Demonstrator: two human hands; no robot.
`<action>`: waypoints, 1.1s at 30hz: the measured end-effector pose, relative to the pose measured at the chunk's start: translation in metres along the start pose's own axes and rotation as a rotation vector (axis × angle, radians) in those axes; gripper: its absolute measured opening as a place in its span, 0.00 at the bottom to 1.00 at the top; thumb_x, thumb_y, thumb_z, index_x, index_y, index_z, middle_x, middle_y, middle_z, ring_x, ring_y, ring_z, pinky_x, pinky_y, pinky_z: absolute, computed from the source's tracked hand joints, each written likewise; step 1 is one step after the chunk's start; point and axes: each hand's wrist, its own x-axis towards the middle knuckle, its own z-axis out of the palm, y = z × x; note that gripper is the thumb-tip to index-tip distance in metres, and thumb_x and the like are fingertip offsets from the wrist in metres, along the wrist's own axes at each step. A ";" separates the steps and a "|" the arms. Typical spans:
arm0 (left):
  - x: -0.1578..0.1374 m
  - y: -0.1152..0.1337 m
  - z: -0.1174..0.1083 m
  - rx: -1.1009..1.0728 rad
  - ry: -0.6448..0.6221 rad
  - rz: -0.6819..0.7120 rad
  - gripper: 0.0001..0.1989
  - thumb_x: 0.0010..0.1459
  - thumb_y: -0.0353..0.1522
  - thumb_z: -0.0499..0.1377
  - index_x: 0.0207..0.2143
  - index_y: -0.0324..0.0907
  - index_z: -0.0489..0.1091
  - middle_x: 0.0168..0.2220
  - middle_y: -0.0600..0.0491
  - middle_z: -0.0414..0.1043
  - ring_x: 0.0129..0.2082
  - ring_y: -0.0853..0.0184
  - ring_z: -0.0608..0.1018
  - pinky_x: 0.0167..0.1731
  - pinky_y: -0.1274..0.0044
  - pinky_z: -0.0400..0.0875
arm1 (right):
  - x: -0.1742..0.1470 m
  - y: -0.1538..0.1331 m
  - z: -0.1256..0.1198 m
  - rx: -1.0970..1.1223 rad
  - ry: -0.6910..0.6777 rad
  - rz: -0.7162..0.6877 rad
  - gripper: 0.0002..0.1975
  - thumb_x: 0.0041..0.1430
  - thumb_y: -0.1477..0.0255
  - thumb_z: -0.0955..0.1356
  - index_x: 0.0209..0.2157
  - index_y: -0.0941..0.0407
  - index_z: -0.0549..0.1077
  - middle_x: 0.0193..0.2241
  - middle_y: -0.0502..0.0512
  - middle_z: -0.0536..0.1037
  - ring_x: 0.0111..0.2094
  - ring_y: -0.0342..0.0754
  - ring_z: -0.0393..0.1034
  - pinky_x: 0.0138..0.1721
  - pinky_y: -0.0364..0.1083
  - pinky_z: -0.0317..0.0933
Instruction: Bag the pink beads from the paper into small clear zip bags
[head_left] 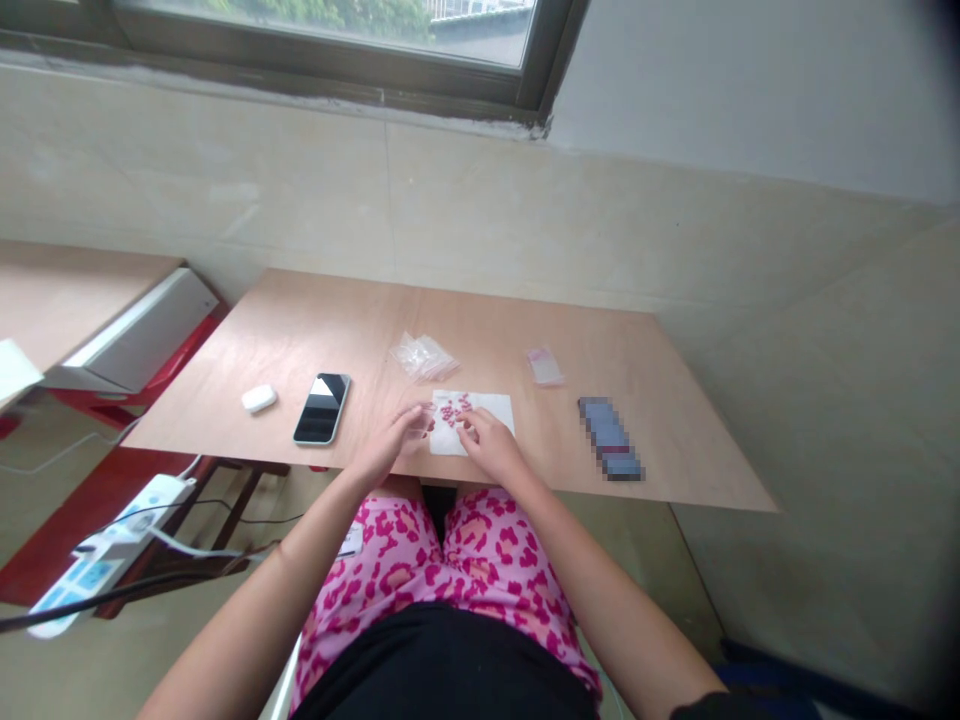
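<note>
A white sheet of paper [491, 404] lies near the front edge of the table, with several small red pieces [452, 410] scattered on it. At the paper's left edge, my left hand [397, 435] is closed on what looks like a small clear plastic bag [425, 412], partly hidden by the fingers. Over the right part of the paper is my right hand [487, 440], fingertips pinched together beside the red pieces. Whatever is between those fingertips is too small to make out.
Behind the paper lie a pile of clear plastic bags [424, 357] and a pinkish packet [545, 367]. A phone [322, 409] and a white earbud case [259, 399] rest to the left, a blurred-out phone-shaped object [611, 438] to the right. A power strip [112, 555] with cables stands below left.
</note>
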 end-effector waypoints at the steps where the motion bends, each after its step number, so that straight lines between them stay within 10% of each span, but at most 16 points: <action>1: 0.001 0.000 -0.001 -0.067 0.012 -0.057 0.26 0.66 0.50 0.49 0.54 0.43 0.71 0.49 0.45 0.78 0.50 0.56 0.79 0.46 0.66 0.74 | -0.001 0.000 0.003 -0.052 -0.023 -0.011 0.10 0.67 0.72 0.66 0.47 0.52 0.77 0.46 0.56 0.78 0.42 0.49 0.74 0.45 0.45 0.67; 8: 0.002 0.008 -0.002 -0.434 0.028 -0.080 0.26 0.64 0.48 0.47 0.49 0.40 0.74 0.40 0.44 0.79 0.44 0.54 0.81 0.48 0.61 0.75 | -0.004 -0.002 0.009 -0.194 -0.068 -0.022 0.13 0.68 0.72 0.66 0.51 0.49 0.76 0.47 0.56 0.77 0.44 0.51 0.74 0.42 0.45 0.66; 21: 0.001 0.010 -0.006 -0.412 0.032 -0.092 0.29 0.65 0.48 0.46 0.53 0.38 0.73 0.41 0.43 0.79 0.43 0.55 0.81 0.45 0.63 0.75 | -0.004 -0.005 0.006 -0.199 -0.079 -0.017 0.06 0.67 0.71 0.67 0.43 0.52 0.76 0.44 0.56 0.77 0.44 0.51 0.73 0.43 0.45 0.65; 33: -0.004 -0.005 -0.005 0.782 0.067 0.373 0.23 0.61 0.40 0.62 0.57 0.43 0.67 0.48 0.45 0.73 0.50 0.54 0.75 0.52 0.63 0.69 | -0.002 -0.005 0.006 -0.221 -0.102 0.041 0.07 0.68 0.71 0.66 0.45 0.53 0.76 0.46 0.57 0.77 0.45 0.50 0.74 0.44 0.43 0.64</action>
